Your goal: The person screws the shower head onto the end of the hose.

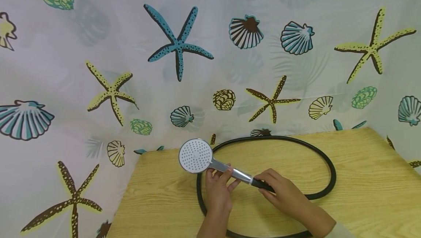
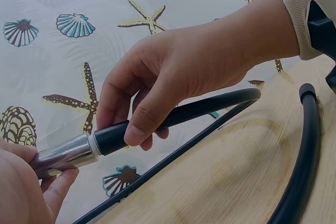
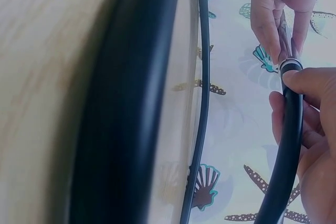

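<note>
A chrome shower head (image 1: 196, 156) with a round white spray face is held up over the table, its face toward the head camera. My left hand (image 1: 219, 192) grips its silver handle (image 1: 241, 175) from below. Pinched between the thumb and fingers of my right hand (image 1: 283, 194) is the end of a black hose (image 2: 113, 137), which meets the handle's lower end at a pale ring (image 2: 93, 144). In the right wrist view the hose (image 3: 286, 166) runs down from the right hand's fingers, and the left hand (image 3: 281, 3) holds the handle just above that joint.
The rest of the hose (image 1: 332, 172) lies in a wide loop on the wooden table (image 1: 158, 201). Its capped free end (image 2: 307, 92) shows in the left wrist view. A curtain (image 1: 210, 66) printed with starfish and shells hangs behind and beside the table.
</note>
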### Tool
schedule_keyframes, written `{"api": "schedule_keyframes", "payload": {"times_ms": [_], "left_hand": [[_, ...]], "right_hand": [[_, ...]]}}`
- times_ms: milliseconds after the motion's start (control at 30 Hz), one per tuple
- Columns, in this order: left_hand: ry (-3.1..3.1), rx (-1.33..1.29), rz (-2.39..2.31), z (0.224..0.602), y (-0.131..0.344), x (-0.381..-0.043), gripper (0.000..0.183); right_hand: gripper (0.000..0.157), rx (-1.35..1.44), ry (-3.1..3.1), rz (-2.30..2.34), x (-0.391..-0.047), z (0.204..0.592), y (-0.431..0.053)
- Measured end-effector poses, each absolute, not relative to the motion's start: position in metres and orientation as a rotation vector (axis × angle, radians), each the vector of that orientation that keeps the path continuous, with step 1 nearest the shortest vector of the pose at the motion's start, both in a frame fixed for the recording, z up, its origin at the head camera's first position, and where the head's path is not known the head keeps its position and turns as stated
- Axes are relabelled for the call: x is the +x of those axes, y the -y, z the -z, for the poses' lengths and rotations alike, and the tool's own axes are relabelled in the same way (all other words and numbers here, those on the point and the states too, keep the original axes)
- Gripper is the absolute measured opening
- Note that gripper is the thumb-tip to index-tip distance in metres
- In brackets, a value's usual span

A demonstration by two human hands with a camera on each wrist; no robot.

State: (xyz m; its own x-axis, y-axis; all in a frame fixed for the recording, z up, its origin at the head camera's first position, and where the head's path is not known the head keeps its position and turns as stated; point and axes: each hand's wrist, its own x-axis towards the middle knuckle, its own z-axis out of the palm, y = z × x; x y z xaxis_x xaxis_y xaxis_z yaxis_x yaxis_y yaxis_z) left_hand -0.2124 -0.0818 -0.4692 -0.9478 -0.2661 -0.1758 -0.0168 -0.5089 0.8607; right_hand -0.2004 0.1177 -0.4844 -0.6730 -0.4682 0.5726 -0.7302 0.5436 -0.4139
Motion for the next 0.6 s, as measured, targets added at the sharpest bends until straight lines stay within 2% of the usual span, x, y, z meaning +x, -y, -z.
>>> {"api": "schedule_keyframes", "payload": {"times_ms": [600], "left_hand": [[1.465, 0.42, 2.579, 0.4665, 0.0823, -0.2114, 0.047]], "right_hand": [[0.038, 0.977, 2.41, -0.888, -0.2, 0.4842, -0.118]]}}
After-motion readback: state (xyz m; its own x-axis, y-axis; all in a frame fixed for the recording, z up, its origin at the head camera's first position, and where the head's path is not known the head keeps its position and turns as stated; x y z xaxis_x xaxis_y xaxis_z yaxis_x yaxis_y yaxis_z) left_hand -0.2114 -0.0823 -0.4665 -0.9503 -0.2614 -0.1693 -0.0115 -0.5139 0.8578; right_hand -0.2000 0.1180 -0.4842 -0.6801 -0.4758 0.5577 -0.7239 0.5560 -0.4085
